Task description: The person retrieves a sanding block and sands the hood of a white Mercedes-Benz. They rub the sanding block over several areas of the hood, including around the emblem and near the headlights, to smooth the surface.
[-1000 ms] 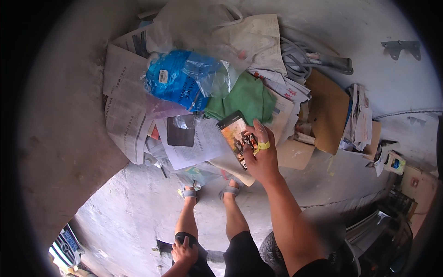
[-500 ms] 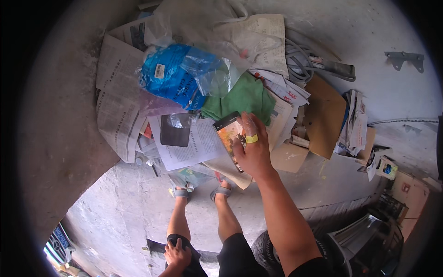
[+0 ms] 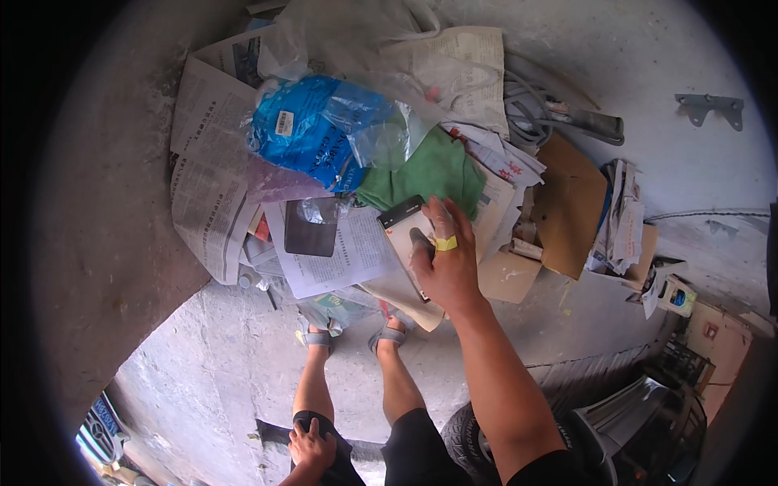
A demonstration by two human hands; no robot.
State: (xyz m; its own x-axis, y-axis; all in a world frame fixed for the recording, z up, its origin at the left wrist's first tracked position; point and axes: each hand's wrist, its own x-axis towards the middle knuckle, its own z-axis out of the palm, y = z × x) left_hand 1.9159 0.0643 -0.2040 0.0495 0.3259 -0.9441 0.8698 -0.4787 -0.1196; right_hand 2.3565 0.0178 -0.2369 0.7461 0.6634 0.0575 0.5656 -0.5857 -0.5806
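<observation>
A smartphone (image 3: 408,243) with a lit screen is in my right hand (image 3: 448,263). Its thumb lies over the screen and the other fingers are along the right side; part of the screen is hidden. One finger wears a yellow band. Just beyond the phone is a folded green cloth (image 3: 433,174). My left hand (image 3: 311,445) rests on my left knee, fingers spread, holding nothing. Left of the phone, printed papers (image 3: 344,259) lie under a dark flat rectangular object (image 3: 310,231), partly covered by clear plastic.
A blue plastic package (image 3: 300,134) and clear bags lie on newspapers (image 3: 203,178) at the back. To the right stand an opened cardboard box (image 3: 571,206), a coiled grey cable (image 3: 527,113) and stacked papers (image 3: 622,215). A tyre (image 3: 463,441) is near my right leg.
The phone's screen has gone from a colourful orange picture to a paler one. My right thumb has shifted slightly over it; my left hand has stayed on the knee.
</observation>
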